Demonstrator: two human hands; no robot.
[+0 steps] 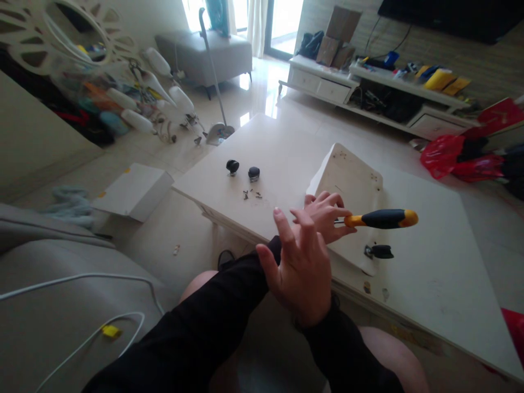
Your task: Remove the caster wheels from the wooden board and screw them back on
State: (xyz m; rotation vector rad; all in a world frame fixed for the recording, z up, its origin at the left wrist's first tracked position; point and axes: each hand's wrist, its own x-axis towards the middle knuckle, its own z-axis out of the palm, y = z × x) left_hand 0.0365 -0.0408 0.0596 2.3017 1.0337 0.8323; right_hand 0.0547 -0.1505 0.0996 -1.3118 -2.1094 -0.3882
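My left hand reaches across to a white board-like piece with screw holes at its far corners. Its fingers are closed at the shaft end of a screwdriver, whose black and yellow handle points right. Nearer to me, my right hand is raised with its fingers spread, holding nothing and partly covering the left wrist. By the near right corner of the white piece is a black caster wheel. Two loose casters, one beside another, stand on the table's left, with several small screws close by.
The white table stands before my knees. A white box lies on the floor at left, near a sofa with a white cable. Red bags lie at right, and a low cabinet stands behind.
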